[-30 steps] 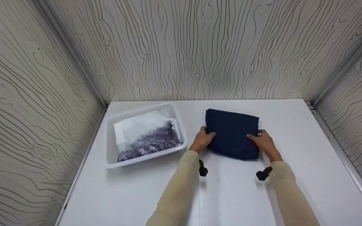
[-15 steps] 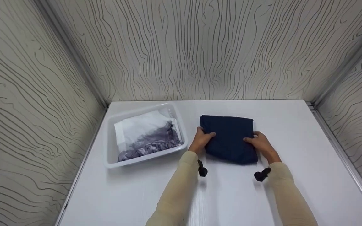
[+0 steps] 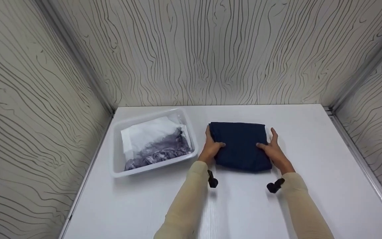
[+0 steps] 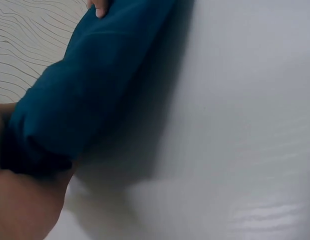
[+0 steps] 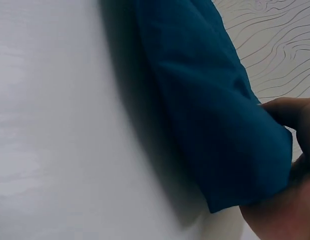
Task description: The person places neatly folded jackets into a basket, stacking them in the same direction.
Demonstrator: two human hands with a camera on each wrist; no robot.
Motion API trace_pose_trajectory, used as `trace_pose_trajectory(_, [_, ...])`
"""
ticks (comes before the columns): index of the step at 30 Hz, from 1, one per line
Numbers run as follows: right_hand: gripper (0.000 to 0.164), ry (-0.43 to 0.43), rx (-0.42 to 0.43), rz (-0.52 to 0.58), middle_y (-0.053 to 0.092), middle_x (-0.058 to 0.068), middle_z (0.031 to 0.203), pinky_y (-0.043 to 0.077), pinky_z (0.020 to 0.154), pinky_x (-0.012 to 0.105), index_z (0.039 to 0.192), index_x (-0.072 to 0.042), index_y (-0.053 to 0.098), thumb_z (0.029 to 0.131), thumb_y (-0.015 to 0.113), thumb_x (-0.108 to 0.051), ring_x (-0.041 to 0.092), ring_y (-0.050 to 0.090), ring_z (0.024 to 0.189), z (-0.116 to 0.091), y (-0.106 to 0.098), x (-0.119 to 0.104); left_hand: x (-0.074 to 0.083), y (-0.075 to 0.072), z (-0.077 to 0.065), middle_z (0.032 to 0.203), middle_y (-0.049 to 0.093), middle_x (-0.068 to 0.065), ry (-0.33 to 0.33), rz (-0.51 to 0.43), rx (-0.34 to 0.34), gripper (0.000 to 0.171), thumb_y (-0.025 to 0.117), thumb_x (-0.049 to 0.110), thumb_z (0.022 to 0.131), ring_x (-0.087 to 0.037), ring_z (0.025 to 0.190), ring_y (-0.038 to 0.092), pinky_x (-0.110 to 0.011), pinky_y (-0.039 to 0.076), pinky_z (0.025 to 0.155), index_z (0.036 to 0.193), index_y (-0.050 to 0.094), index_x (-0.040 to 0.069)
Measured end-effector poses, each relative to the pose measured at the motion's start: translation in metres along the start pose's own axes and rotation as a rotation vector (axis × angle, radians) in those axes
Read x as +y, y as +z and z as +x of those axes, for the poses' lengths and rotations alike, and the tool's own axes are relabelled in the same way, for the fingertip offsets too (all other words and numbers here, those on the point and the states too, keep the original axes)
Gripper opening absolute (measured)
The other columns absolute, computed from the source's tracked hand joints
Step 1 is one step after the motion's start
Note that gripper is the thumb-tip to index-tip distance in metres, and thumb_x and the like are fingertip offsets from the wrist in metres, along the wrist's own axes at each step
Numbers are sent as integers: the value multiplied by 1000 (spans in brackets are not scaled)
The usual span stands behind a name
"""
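Note:
A folded navy cloth (image 3: 240, 146), probably a garment, lies flat-sided and roughly rectangular between both hands in the head view. My left hand (image 3: 211, 147) grips its left edge, thumb on top and a finger running up along the side. At the opposite edge my right hand (image 3: 275, 151) holds it with the thumb on top, while one finger points away, off the cloth. Both wrist views show the cloth (image 4: 89, 90) as a thick folded bundle casting a shadow on the table; whether it touches the surface is unclear. The fingers underneath are hidden.
On the left stands a white plastic tub (image 3: 113, 152) holding a folded white and purple-grey cloth (image 3: 154, 139), perhaps in a clear bag. The white table (image 3: 138, 205) meets wood-patterned walls (image 3: 191, 53) at the back and sides.
The navy cloth has shifted left and slightly nearer, and its top edge lies more level. A finger of my right hand has straightened away from it; a left finger has moved up the edge.

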State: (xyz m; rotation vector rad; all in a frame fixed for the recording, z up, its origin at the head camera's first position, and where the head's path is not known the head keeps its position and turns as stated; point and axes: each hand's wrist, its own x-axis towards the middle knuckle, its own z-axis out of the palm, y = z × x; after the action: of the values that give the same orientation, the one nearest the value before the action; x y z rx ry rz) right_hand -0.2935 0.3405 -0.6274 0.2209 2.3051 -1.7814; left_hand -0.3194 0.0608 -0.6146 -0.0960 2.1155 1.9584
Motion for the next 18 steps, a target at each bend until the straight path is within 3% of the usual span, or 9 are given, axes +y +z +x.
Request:
trace_pose_trajectory(3, [95, -67, -16, 8, -28, 5, 176, 5, 132, 66, 170, -37, -18, 111, 54, -14, 48, -9, 164, 1, 0, 4, 0, -2, -1, 179, 21, -8, 20, 32, -35, 94, 67, -1, 92, -33, 166, 18, -52, 21, 133, 171, 27, 29])
trace_pose_trajectory(8, [72, -90, -67, -81, -5, 9, 181, 2, 131, 69, 173, -33, 14, 113, 49, -15, 44, -5, 166, 2, -1, 6, -2, -6, -2, 169, 44, -7, -12, 37, -97, 64, 67, 6, 92, -32, 160, 33, -51, 31, 129, 151, 63, 30])
trace_pose_trajectory(12, [65, -32, -105, -102, 5, 13, 181, 3, 130, 69, 171, -28, 29, 112, 54, -23, 44, -2, 166, 1, -3, 5, -7, -9, 0, 165, 50, -7, -63, -30, -113, 50, 72, 14, 92, -32, 156, 41, -50, 38, 125, 140, 72, 30])
trace_pose_trajectory(18, [72, 31, -154, -89, 0, 14, 181, 2, 130, 70, 171, -30, 25, 109, 60, -39, 46, -4, 166, 0, -6, 7, -15, -13, 2, 160, 54, -5, -114, -114, -142, 40, 77, 25, 93, -30, 154, 43, -47, 35, 127, 132, 77, 26])
